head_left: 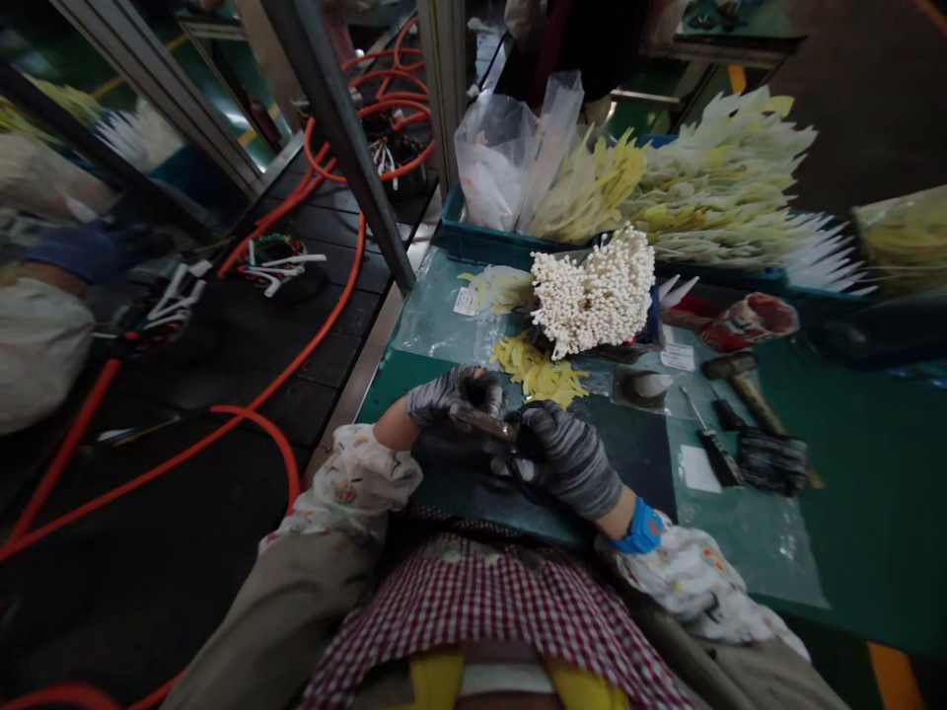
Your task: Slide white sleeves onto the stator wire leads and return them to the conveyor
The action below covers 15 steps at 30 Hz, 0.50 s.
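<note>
Both hands wear grey striped knit gloves and meet low over the dark mat (643,454) at the bench's front. My left hand (457,396) is closed, its fingers curled around one end of a small brownish, metallic-looking piece (488,424). Closed around the other end, my right hand (573,459) covers a dark part there. What kind of object it is I cannot make out. Just beyond the hands lie loose yellow curved strips (540,370). Behind them sits a thick bundle of thin white round-tipped sticks (592,291).
Blue bins (480,237) at the back hold yellow strips and white pointed pieces (725,187). On the right lie a hammer (762,394), a screwdriver (710,434) and a red-and-white can (755,320). Orange hoses (326,325) run along the dark conveyor at left, where a gloved co-worker's hand (81,247) shows.
</note>
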Each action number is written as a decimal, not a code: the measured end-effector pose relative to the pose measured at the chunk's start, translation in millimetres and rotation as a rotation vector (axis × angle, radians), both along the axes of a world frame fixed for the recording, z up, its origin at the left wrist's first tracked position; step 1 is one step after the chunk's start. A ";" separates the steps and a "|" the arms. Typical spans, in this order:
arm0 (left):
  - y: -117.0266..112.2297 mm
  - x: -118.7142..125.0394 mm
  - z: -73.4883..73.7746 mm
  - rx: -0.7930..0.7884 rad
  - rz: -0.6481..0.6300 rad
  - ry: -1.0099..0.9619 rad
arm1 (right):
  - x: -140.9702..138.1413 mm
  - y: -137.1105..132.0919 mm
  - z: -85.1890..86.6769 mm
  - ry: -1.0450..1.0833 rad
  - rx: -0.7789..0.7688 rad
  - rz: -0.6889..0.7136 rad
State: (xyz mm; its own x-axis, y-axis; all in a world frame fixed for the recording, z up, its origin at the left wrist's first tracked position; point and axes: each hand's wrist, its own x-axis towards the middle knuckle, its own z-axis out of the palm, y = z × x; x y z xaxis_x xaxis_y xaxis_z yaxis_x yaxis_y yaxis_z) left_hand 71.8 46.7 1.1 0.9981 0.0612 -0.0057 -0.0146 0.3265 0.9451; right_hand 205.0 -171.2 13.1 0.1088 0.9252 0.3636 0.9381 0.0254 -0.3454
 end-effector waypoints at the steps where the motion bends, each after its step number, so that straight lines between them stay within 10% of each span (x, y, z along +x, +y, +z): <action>1: 1.0 -0.8 2.4 0.008 -0.038 -0.002 | 1.1 0.3 1.5 0.003 0.002 0.007; 15: 7.4 5.6 -9.9 0.063 -0.205 0.001 | 5.7 3.4 -1.6 -0.013 -0.043 0.068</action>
State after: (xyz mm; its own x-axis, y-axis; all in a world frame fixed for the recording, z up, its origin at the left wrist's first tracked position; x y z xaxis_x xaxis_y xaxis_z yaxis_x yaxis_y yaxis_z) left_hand 77.4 54.1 -8.8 0.9897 -0.1431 -0.0093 0.0470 0.2624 0.9638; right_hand 210.8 -167.8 11.5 0.0401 0.9450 0.3246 0.9392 0.0752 -0.3349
